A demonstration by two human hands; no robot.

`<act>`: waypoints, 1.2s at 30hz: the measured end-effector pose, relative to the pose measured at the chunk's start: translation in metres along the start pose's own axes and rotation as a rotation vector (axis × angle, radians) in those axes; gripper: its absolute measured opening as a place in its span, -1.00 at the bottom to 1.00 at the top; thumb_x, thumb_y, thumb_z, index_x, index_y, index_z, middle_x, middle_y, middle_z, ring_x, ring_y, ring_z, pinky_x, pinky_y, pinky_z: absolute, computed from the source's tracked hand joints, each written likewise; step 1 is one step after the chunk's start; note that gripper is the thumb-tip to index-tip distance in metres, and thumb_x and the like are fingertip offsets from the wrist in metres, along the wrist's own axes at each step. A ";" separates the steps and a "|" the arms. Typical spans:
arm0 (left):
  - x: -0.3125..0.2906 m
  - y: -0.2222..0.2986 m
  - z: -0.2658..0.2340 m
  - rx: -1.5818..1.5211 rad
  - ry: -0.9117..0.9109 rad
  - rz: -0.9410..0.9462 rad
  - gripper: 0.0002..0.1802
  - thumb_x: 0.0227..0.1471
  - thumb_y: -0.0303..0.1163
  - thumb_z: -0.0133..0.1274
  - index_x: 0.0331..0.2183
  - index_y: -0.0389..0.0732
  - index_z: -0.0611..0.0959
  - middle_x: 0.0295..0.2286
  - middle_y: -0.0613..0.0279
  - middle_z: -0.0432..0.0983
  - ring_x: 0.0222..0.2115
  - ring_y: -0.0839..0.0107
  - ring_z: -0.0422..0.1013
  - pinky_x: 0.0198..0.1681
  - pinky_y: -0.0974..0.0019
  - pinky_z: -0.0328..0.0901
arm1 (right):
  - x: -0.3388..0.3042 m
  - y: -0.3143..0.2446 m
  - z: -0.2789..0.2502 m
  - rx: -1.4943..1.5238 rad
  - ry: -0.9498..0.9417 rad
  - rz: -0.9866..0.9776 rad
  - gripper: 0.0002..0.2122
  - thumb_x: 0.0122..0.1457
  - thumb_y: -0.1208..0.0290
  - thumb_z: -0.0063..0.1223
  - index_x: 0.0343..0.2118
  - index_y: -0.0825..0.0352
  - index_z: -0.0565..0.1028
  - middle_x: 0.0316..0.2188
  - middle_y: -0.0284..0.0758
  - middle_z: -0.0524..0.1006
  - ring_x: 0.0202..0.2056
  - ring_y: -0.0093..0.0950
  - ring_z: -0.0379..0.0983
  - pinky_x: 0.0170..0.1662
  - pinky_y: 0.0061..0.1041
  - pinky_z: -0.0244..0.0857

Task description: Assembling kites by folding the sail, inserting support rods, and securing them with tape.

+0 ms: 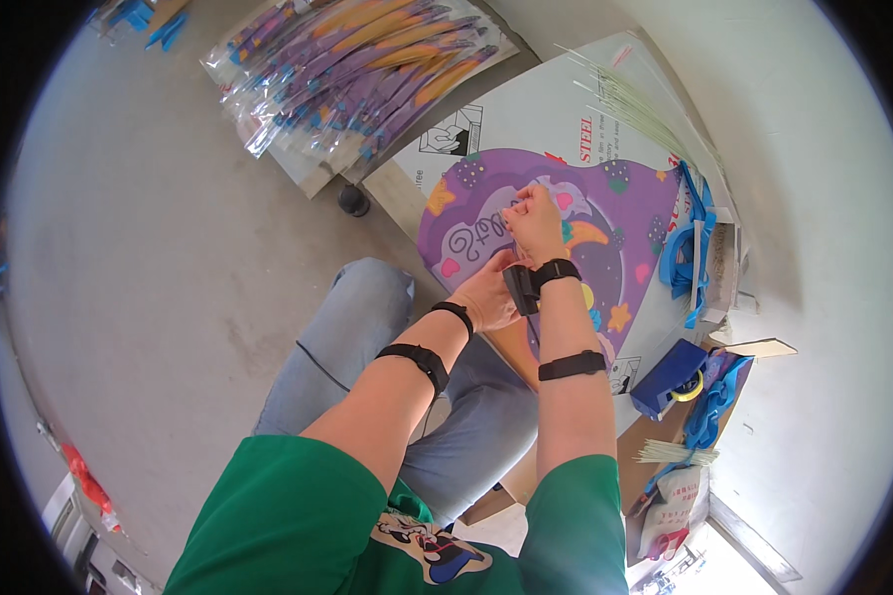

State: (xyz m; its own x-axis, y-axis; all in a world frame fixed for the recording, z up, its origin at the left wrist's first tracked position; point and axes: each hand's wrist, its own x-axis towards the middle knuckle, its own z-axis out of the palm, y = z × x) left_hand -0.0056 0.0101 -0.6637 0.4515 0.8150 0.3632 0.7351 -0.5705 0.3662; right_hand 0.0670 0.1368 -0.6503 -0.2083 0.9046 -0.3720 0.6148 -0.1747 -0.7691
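A purple printed sheet (pixel 640 183), patterned with stars, hearts, strawberries and a moon, lies spread over a white board in front of me; it looks like a kite sail. Above its middle, my right hand (pixel 538 226) is closed in a pinch, and whatever its fingertips hold is too small to make out. Just nearer to me, my left hand (pixel 488 290) is by the sheet's left edge with its fingers curled together. My right wrist partly covers those fingers, so what they grip is hidden.
Clear packets (pixel 367 74) of purple and orange items are piled at the far left. Thin pale rods (pixel 630 99) lie along the white board's (pixel 526 99) far edge. To the right are blue ribbons (pixel 687 253), a dark blue box (pixel 670 377) and a yellow tape roll (pixel 689 387).
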 end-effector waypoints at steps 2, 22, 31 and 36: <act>0.003 0.003 0.000 0.009 -0.004 0.008 -0.73 -0.14 -0.23 0.05 -0.29 0.02 0.59 -0.29 0.35 0.47 -0.08 0.26 0.31 0.10 -0.03 0.08 | 0.003 0.007 -0.002 -0.095 0.044 -0.062 -0.66 -0.09 0.53 0.22 -0.24 0.39 0.36 -0.52 -0.24 0.54 -0.44 -0.36 0.52 -0.36 -0.43 0.37; 0.002 0.004 0.006 -0.043 0.030 -0.062 -0.74 -0.11 -0.21 0.02 -0.29 0.01 0.60 -0.34 0.32 0.54 -0.17 0.26 0.40 0.11 0.03 0.06 | 0.002 -0.030 -0.004 -0.586 0.013 0.007 -0.50 -0.13 0.31 0.32 -0.19 0.45 0.31 -0.28 -0.01 0.52 -0.19 -0.12 0.49 -0.14 -0.22 0.37; 0.000 0.002 0.002 -0.105 0.004 -0.061 -0.70 -0.08 -0.24 0.03 -0.22 -0.01 0.59 -0.24 0.27 0.52 -0.09 0.25 0.36 0.16 -0.02 0.02 | -0.001 -0.036 -0.018 -0.547 -0.033 0.146 -0.48 -0.19 0.06 0.34 -0.31 0.40 0.42 -0.36 -0.08 0.55 -0.26 -0.16 0.51 -0.22 -0.28 0.37; 0.001 0.002 0.001 -0.043 -0.147 -0.082 -0.70 -0.03 -0.19 -0.03 -0.23 -0.05 0.59 -0.30 0.24 0.54 -0.15 0.23 0.40 0.14 -0.02 0.04 | -0.001 -0.032 -0.018 -0.533 -0.004 0.161 -0.49 -0.20 0.05 0.34 -0.32 0.37 0.43 -0.37 -0.14 0.55 -0.28 -0.18 0.52 -0.23 -0.27 0.36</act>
State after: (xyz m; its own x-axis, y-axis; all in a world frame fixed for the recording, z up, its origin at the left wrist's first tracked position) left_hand -0.0029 0.0100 -0.6630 0.4620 0.8634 0.2028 0.7515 -0.5025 0.4274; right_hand 0.0610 0.1487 -0.6161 -0.0822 0.8808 -0.4662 0.9386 -0.0889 -0.3334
